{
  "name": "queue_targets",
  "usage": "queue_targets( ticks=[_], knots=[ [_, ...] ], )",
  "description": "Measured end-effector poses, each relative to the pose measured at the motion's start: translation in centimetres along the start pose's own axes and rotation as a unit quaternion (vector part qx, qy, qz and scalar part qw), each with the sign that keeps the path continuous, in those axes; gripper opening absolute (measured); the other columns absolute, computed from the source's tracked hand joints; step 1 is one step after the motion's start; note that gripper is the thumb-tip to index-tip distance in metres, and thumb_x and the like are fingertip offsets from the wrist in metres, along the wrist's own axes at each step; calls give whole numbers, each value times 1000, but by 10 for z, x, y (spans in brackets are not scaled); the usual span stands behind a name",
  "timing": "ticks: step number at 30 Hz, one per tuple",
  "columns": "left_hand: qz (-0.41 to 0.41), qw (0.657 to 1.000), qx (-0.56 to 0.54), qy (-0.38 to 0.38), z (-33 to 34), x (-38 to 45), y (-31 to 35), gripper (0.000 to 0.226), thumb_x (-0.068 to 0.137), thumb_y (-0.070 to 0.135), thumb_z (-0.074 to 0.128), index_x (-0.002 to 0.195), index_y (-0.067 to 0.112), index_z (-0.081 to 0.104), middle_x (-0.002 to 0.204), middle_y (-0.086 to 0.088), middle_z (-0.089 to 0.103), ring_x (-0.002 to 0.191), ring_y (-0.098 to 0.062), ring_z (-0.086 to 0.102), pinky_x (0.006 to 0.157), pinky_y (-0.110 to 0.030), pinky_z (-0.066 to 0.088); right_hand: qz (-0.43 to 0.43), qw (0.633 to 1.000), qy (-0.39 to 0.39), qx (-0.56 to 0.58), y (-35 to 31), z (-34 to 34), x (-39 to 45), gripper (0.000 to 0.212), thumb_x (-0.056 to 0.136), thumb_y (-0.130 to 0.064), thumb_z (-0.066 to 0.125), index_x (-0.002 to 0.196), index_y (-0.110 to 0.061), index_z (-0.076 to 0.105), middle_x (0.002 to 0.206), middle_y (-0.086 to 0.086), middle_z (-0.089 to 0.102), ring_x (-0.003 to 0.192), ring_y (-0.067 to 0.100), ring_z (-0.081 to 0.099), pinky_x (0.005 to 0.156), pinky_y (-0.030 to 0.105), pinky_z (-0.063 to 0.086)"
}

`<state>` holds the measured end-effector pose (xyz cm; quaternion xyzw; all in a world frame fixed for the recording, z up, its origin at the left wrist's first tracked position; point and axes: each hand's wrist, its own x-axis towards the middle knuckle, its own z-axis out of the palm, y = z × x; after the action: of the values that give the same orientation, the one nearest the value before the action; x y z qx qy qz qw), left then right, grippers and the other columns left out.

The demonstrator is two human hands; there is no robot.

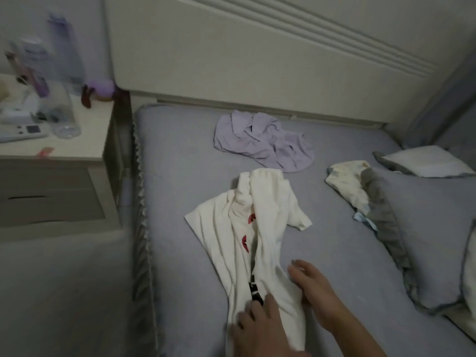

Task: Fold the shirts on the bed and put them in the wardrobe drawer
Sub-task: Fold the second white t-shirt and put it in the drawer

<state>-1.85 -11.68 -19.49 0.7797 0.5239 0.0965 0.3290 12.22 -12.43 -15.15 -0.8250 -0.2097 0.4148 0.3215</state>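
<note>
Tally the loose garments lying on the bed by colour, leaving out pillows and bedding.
White shirt, under both hands: 1
Lilac shirt, crumpled near the headboard: 1
Cream patterned garment, beside the pillow: 1
Total: 3

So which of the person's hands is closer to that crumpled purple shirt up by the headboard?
Right. The right hand rests at the white shirt's right edge, further up the bed; the left hand rests on its lower end, farther from the purple shirt.
</note>
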Motion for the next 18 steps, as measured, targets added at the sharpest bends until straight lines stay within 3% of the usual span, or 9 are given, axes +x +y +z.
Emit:
queue_targets(
  ticks=[2, 4, 7, 8, 11, 13, 15, 16, 18],
  knots=[
    [-59, 996, 63, 27, 31, -33, 17, 19, 78, 14, 60, 63, 21, 69, 58, -12, 57, 46, -27, 53, 58, -48, 51, -50, 997, -34, -38, 16, 3, 14, 38, 89, -37, 70, 120, -23, 54, 119, -4, 58, 107, 15, 61, 90, 30, 51],
    [-83, 984, 155, 36, 65, -58, 23, 19, 71, 9, 53, 60, 19, 65, 67, -13, 64, 55, -32, 60, 68, -57, 53, -97, 990, -63, -75, 25, -3, 13, 16, 90, -25, 68, 102, -16, 63, 104, 3, 68, 84, 12, 67, 69, 22, 54],
    [6, 976, 198, 85, 66, -94, 49, 21, 63, 15, 41, 55, 19, 60, 63, -8, 61, 51, -28, 58, 58, -41, 55, -148, 987, -34, -51, 40, -35, -10, 8, 88, -14, 60, 86, -8, 65, 82, 11, 68, 67, 19, 62, 62, 33, 50],
    [24, 979, 191, 61, 68, -108, 56, 25, 61, 18, 37, 54, 21, 61, 60, -3, 59, 48, -24, 57, 52, -31, 52, -150, 988, -21, -17, 51, -56, -22, 10, 86, -15, 59, 83, -8, 65, 76, 11, 66, 66, 21, 59, 62, 35, 48],
    [66, 978, 165, -105, 53, -140, 73, 19, 68, 25, 48, 64, 26, 67, 60, 13, 54, 49, -7, 55, 44, -15, 36, -133, 990, -5, 42, 106, -134, -45, 10, 79, -16, 62, 81, -14, 72, 69, -1, 69, 63, 17, 61, 66, 36, 47],
    [30, 983, 100, -153, 43, -132, 71, 15, 83, 25, 60, 95, 29, 68, 73, 17, 49, 69, -3, 51, 62, -18, 37, -90, 996, -24, 13, 147, -168, -47, 20, 83, -5, 66, 88, -20, 78, 75, -1, 76, 71, 15, 70, 74, 35, 49],
    [-50, 961, -15, -273, 37, -121, 59, 20, 82, 31, 56, 100, 33, 65, 93, 17, 57, 93, -4, 52, 91, -20, 35, -64, 996, -49, -28, 179, -179, -42, 15, 83, -4, 72, 89, -17, 78, 78, -2, 77, 83, 16, 72, 78, 33, 49],
    [-60, 956, -75, -278, 31, -114, 55, 17, 78, 32, 56, 91, 34, 66, 97, 18, 61, 98, -5, 56, 96, -20, 38, -49, 996, -52, -45, 187, -180, -38, 11, 81, -7, 75, 86, -16, 76, 78, -3, 76, 87, 17, 71, 77, 30, 49],
    [-54, 972, -151, -170, 23, -101, 49, 13, 76, 24, 59, 82, 33, 64, 88, 17, 65, 81, -3, 60, 83, -22, 49, -25, 997, -23, -73, 188, -178, -27, 14, 78, -10, 80, 89, -13, 73, 80, -2, 74, 88, 21, 69, 77, 32, 51]
  ],
)
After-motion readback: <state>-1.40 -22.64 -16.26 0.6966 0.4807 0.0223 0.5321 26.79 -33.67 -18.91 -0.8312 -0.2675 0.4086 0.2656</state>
